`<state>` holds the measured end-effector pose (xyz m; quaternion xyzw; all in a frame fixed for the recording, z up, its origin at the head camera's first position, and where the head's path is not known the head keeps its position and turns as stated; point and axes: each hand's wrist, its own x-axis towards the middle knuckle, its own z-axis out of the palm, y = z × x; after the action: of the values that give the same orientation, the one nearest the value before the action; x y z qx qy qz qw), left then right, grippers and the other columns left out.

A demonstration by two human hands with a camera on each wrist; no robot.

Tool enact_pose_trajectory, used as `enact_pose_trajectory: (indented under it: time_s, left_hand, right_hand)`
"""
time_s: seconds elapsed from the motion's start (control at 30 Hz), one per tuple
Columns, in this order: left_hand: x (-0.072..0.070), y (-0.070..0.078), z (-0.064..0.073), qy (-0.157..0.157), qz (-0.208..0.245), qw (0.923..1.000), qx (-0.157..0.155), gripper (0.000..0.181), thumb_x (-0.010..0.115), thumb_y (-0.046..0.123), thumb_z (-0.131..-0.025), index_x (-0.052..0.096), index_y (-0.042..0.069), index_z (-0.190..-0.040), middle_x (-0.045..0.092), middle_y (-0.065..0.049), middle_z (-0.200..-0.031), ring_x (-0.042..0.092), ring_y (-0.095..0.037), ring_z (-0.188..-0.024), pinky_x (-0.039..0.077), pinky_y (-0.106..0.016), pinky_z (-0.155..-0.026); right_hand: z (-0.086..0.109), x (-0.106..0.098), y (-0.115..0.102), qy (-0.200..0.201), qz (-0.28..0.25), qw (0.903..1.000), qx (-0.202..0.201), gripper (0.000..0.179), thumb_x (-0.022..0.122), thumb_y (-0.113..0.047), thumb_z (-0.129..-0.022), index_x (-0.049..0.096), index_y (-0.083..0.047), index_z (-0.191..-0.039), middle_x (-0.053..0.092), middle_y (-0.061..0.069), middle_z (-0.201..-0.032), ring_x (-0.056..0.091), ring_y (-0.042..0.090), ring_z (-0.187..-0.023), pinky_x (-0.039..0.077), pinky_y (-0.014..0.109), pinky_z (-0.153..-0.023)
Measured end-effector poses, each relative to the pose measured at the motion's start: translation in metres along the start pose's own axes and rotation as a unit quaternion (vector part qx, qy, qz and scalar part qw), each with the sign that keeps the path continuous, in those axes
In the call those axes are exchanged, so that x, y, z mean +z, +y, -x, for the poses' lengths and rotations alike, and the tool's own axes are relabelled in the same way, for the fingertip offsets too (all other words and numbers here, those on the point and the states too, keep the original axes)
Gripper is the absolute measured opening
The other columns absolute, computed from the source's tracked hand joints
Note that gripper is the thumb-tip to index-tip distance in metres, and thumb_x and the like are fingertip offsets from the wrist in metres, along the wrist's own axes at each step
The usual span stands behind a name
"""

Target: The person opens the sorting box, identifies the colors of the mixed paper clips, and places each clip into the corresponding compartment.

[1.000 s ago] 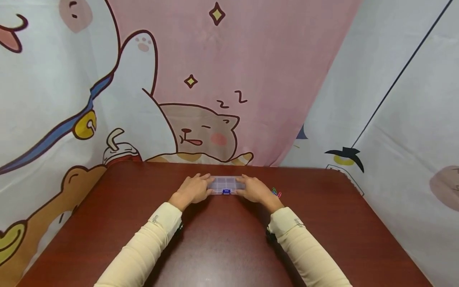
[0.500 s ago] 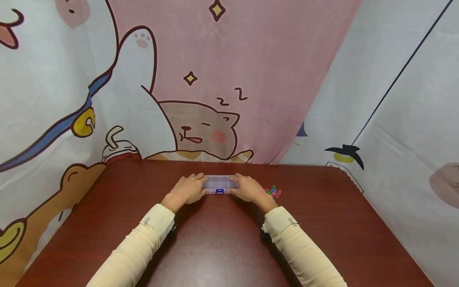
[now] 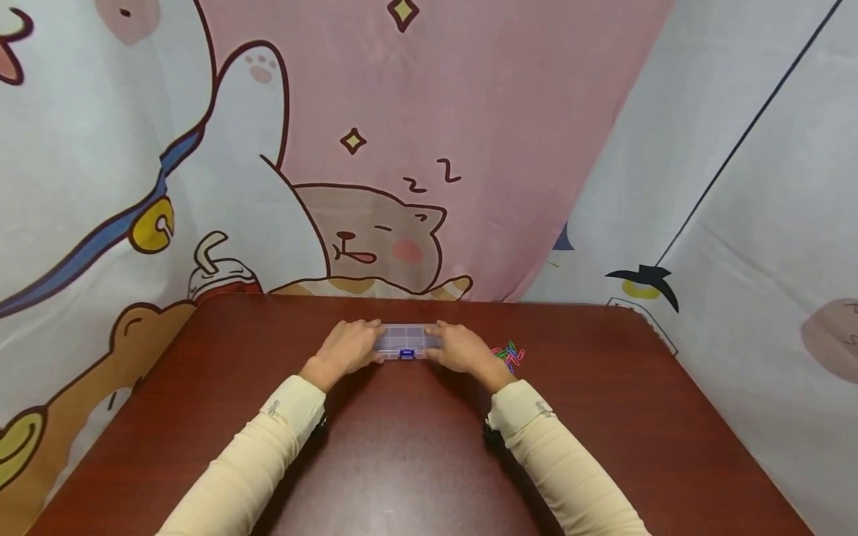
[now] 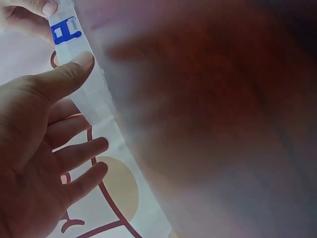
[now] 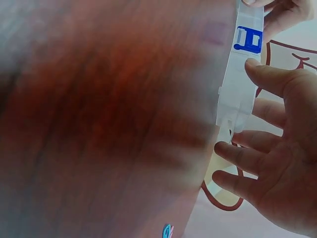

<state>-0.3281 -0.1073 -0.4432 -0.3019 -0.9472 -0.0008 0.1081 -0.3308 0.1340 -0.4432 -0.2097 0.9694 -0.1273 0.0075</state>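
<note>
A clear plastic compartment box (image 3: 407,339) with a blue latch (image 3: 407,353) on its front lies toward the far edge of the table. My left hand (image 3: 348,346) holds its left end, the thumb on the front wall and the fingers reaching to the back. At the opposite end my right hand (image 3: 462,348) pinches the box the same way. Both wrist views show the latch fastened side of the box, with the left thumb (image 4: 74,74) and the right thumb (image 5: 267,77) against it. The lower fingers of each hand extend past the box ends.
Several coloured paper clips (image 3: 511,356) lie in a small heap on the brown table (image 3: 402,447), just right of my right hand. A cartoon-printed cloth (image 3: 509,149) hangs behind the table's far edge and along its sides.
Both hands have slid the box a little to the left. More of the paper clips shows beside the right hand. The head view has tipped slightly downward.
</note>
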Motion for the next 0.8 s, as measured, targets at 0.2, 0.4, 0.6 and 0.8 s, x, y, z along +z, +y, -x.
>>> enact_pose_trajectory:
  time_s: [0.2,0.4,0.6,0.8]
  left_hand:
    - [-0.006,0.000,-0.002,-0.029,0.015,0.9995,-0.005,0.052,0.075,0.037,-0.085,0.063,0.008,-0.127,0.062,-0.010,-0.131,0.068,-0.027,-0.094,0.055,-0.043,-0.078]
    - [-0.011,-0.001,-0.004,-0.063,0.038,0.9972,-0.014,0.047,0.070,0.035,-0.090,0.062,0.009,-0.128,0.058,-0.012,-0.137,0.067,-0.031,-0.100,0.055,-0.045,-0.081]
    - [-0.015,-0.001,-0.005,-0.079,0.059,0.9949,-0.021,0.047,0.067,0.034,-0.092,0.061,0.008,-0.130,0.055,-0.014,-0.140,0.066,-0.032,-0.104,0.054,-0.045,-0.085]
    - [-0.013,-0.001,-0.005,-0.085,0.061,0.9940,-0.032,0.049,0.067,0.035,-0.092,0.060,0.009,-0.133,0.053,-0.013,-0.142,0.064,-0.033,-0.109,0.053,-0.045,-0.088]
  right_hand:
    - [-0.003,-0.006,-0.003,-0.021,0.001,0.9998,0.002,0.059,0.065,-0.044,-0.092,0.053,-0.014,-0.141,0.047,0.020,-0.145,0.055,0.037,-0.124,0.041,0.049,-0.105]
    - [-0.004,-0.007,-0.003,-0.037,-0.012,0.9992,0.008,0.056,0.061,-0.041,-0.095,0.051,-0.014,-0.143,0.045,0.021,-0.147,0.052,0.037,-0.127,0.039,0.049,-0.107]
    - [-0.004,-0.009,-0.002,-0.043,-0.027,0.9986,0.016,0.056,0.059,-0.042,-0.096,0.051,-0.014,-0.143,0.044,0.021,-0.147,0.051,0.038,-0.128,0.038,0.050,-0.108]
    - [-0.004,-0.009,-0.002,-0.040,-0.037,0.9984,0.012,0.056,0.060,-0.042,-0.095,0.052,-0.014,-0.142,0.045,0.022,-0.147,0.051,0.039,-0.127,0.038,0.050,-0.107]
